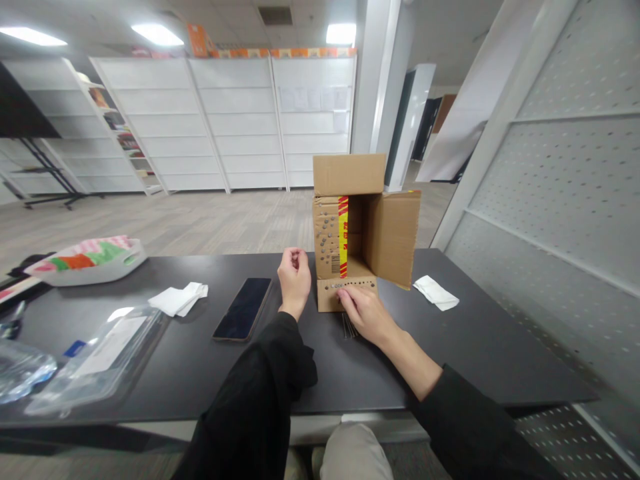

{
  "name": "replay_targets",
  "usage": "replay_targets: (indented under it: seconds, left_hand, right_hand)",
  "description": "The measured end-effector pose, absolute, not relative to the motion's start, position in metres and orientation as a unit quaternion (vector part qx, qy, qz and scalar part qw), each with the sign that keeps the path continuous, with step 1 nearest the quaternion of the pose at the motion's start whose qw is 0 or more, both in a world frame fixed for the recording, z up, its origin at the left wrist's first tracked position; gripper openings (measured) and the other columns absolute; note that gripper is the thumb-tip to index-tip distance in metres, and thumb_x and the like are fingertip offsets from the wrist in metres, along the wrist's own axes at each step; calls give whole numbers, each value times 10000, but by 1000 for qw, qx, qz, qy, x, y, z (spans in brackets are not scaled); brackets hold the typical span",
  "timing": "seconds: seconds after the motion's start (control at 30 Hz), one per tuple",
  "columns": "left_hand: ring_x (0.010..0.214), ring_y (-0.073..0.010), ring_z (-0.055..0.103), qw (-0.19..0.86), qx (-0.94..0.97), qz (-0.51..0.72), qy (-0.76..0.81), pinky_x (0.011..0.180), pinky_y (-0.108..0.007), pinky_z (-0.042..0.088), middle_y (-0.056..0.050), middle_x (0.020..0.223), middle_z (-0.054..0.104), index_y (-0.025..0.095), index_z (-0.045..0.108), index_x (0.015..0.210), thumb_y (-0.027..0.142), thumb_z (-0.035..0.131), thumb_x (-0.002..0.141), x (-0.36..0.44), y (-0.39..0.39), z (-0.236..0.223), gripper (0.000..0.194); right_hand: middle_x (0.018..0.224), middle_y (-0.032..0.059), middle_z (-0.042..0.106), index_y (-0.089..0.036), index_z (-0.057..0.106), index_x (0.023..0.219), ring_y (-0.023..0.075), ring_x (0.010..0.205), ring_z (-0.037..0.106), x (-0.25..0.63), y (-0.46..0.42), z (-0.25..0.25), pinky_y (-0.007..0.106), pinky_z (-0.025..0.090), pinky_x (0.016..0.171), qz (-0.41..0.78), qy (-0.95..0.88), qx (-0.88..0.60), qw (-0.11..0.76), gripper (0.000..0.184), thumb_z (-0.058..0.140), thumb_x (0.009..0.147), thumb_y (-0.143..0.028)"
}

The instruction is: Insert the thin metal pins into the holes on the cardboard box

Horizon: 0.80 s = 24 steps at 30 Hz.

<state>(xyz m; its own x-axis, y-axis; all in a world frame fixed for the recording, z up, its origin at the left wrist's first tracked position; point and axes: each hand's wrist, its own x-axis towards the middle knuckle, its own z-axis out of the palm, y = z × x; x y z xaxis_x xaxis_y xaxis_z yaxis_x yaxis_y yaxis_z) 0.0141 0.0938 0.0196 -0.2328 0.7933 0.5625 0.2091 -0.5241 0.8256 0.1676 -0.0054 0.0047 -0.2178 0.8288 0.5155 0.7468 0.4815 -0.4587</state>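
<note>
A cardboard box (330, 267) stands on the dark table with its side flap swung out to the right. Many round metal heads stud its left front panel. Along its lower flap (329, 301) runs a row of small holes and metal heads. My right hand (367, 312) is closed against this flap, thumb and finger pinched together; what they grip is too small to make out. Several thin nails or screws (346, 327) show just below the flap, partly behind that hand. To the left of the box, my left hand (294, 277) is raised with curled fingers, their contents hidden.
Left of my hands lies a black phone (243, 309). Folded white tissues (179, 299) and a clear plastic case (107, 353) are further left, near a white basket (95, 270). Another tissue (436, 293) lies right of the box. A perforated panel (565, 200) borders the right side.
</note>
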Motion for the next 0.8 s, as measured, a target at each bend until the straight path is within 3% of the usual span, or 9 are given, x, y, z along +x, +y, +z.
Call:
replay_targets:
  seconds: [0.13,0.37,0.8]
  left_hand:
    - [675,-129,561,221,578,654,435,656,-242,432,3,727,601,197,560,837,293,519,882,14,94,20,113]
    - [658,-126,547,227,577,652,436,637,-239,419,5,711,588,198,556,831,298,520,883,14,94,20,119]
    - [662,-128,556,226,575,654,437,645,-243,419,5,716,594,197,559,835,298,520,882,14,94,20,118]
  right_hand:
    - [899,72,666,-206,594,922,205,855,618,170,-1,3,327,453,785,63,-743,-500,440,320,325,1022,-348]
    - [863,63,677,-198,606,960,199,815,637,172,5,1,331,480,767,96,-679,-516,514,311,365,1009,-388]
    - [852,65,689,-198,615,958,205,820,651,174,7,1,343,483,785,103,-642,-533,542,348,359,1006,-429]
